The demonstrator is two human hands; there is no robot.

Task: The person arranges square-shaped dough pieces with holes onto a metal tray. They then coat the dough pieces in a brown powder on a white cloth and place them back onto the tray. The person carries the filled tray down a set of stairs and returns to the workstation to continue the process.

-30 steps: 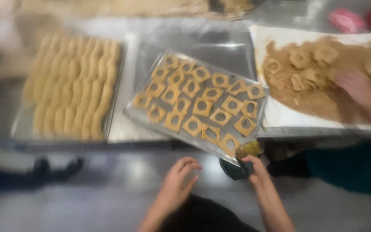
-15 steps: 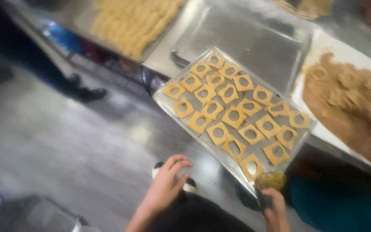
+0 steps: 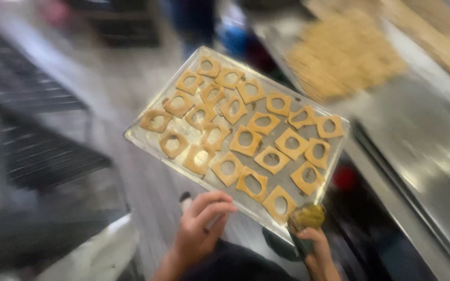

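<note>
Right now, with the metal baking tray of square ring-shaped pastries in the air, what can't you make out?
- Head view: left hand fingers go under the metal baking tray; their grip is hidden.
- Right hand holds a dark cloth at the tray corner; contact is covered.
- Background pastry pile: motion blur hides shapes.

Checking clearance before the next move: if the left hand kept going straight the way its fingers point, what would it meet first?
Probably the near edge of the metal tray. The left hand has its fingers curled up and right, close below that edge; depth is blurred, so contact is uncertain.
</note>
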